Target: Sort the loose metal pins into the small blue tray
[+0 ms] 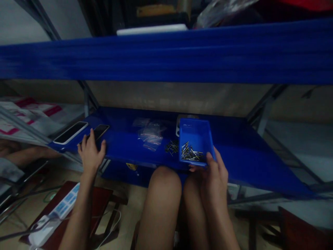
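**Small blue bin of metal pins, held at its near edge**

The right hand (214,173) holds the blue plastic bin (195,139) at its near right corner, fingers closed over the rim and the thumb on the front wall. The bin sits on the blue shelf (241,152), close to its front edge, just above the knees. Inside it, thin metal pins (191,152) lie loose against the near wall; more loose pins (171,147) lie on the shelf just left of the bin, near some small clear bags (152,137).

The bin looks stiff and light, but its smooth wall may slip, and the pins will probably slide if it tilts. A grip on both short walls, kept level, seems safer.

The left hand (90,152) rests flat on the shelf edge, fingers a little apart, touching a dark phone (100,131); a second phone (70,132) lies just beside it.
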### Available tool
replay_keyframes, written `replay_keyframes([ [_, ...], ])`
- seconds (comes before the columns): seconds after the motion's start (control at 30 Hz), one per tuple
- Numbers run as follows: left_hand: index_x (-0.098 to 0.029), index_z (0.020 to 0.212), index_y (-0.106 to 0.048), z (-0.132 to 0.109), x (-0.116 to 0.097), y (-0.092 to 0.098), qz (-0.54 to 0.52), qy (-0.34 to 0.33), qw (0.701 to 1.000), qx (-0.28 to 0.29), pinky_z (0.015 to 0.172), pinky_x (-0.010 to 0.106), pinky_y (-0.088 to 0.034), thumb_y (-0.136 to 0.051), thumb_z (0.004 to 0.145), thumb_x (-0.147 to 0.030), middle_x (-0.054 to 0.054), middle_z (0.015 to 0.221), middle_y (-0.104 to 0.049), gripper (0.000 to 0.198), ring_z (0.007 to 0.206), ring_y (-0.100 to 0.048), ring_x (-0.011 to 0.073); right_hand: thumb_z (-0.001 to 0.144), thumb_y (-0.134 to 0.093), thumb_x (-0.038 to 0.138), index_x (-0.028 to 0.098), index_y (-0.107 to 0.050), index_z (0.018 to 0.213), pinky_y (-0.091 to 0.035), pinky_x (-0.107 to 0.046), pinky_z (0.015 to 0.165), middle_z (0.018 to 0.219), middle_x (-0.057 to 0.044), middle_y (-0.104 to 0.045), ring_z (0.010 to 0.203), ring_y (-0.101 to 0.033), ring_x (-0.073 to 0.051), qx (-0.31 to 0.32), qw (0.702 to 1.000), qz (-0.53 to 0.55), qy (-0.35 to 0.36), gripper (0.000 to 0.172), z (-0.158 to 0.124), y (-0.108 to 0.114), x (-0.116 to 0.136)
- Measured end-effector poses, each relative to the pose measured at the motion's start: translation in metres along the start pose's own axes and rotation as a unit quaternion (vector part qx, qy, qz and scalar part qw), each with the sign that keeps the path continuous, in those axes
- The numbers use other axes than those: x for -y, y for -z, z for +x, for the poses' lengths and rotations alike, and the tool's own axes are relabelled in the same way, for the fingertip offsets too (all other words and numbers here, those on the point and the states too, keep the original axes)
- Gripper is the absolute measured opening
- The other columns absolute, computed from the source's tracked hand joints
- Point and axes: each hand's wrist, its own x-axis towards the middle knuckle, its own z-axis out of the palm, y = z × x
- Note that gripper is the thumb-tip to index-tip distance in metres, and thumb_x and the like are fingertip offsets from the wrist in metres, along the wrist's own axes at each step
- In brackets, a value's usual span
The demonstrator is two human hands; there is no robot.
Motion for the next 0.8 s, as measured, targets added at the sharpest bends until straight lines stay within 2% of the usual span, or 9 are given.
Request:
replay_keyframes([
  [0.17, -0.006, 0.162, -0.038, -0.004, 0.013, 0.010, 0.017, 0.006, 0.998, -0.064, 0.126, 0.057, -0.019, -0.049, 0.102, -0.052, 0.028, 0.162, -0.044, 0.077, 0.157, -0.030, 0.0417, 0.086, -0.071, 0.055, 0.021, -0.057, 0.143, -0.052, -0.029, 0.051, 0.104, -0.008, -0.073, 0.055, -0.063, -0.015, -0.037, 0.999, 0.028, -0.005, 0.067, 0.000, 0.002, 0.002],
  [0.27, -0.009, 0.157, -0.047, -0.003, 0.029, 0.011, 0.021, 0.003, 0.998, -0.058, 0.126, 0.054, -0.023, -0.052, 0.100, -0.053, 0.025, 0.162, -0.044, 0.073, 0.155, -0.033, 0.0416, 0.084, -0.072, 0.054, 0.022, -0.059, 0.141, -0.050, -0.028, 0.049, 0.104, -0.007, -0.073, 0.053, -0.060, -0.013, -0.038, 0.999, 0.025, -0.008, 0.067, -0.002, 0.000, 0.006],
  [0.4, -0.013, 0.154, -0.053, 0.000, 0.042, 0.009, 0.047, 0.011, 0.998, -0.043, 0.123, 0.055, -0.033, -0.054, 0.099, -0.056, 0.024, 0.164, -0.041, 0.070, 0.150, -0.041, 0.0424, 0.078, -0.077, 0.058, 0.020, -0.063, 0.138, -0.048, -0.027, 0.048, 0.100, -0.006, -0.072, 0.055, -0.058, -0.013, -0.048, 0.999, 0.017, -0.017, 0.072, -0.006, -0.003, 0.011],
  [0.57, -0.013, 0.149, -0.057, -0.006, 0.043, 0.011, 0.052, 0.012, 0.998, -0.041, 0.122, 0.054, -0.036, -0.050, 0.101, -0.055, 0.025, 0.163, -0.040, 0.064, 0.149, -0.042, 0.0421, 0.073, -0.081, 0.059, 0.021, -0.064, 0.139, -0.047, -0.028, 0.049, 0.098, -0.006, -0.072, 0.054, -0.059, -0.014, -0.074, 0.997, 0.019, -0.021, 0.077, -0.006, -0.002, 0.013],
  [0.7, -0.012, 0.147, -0.057, -0.019, 0.042, 0.019, 0.053, 0.005, 0.997, -0.053, 0.123, 0.052, -0.034, -0.050, 0.102, -0.051, 0.024, 0.162, -0.041, 0.060, 0.150, -0.041, 0.0404, 0.071, -0.082, 0.059, 0.022, -0.067, 0.135, -0.045, -0.028, 0.050, 0.093, -0.005, -0.071, 0.051, -0.057, -0.013, -0.068, 0.997, 0.011, -0.035, 0.075, -0.006, 0.000, 0.015],
  [0.8, -0.013, 0.146, -0.058, -0.020, 0.040, 0.025, 0.072, 0.006, 0.997, -0.037, 0.123, 0.054, -0.033, -0.048, 0.102, -0.051, 0.024, 0.163, -0.041, 0.059, 0.150, -0.040, 0.0413, 0.071, -0.082, 0.061, 0.022, -0.066, 0.137, -0.043, -0.028, 0.050, 0.095, -0.007, -0.072, 0.051, -0.056, -0.013, -0.065, 0.997, 0.001, -0.032, 0.078, -0.007, 0.001, 0.014],
])
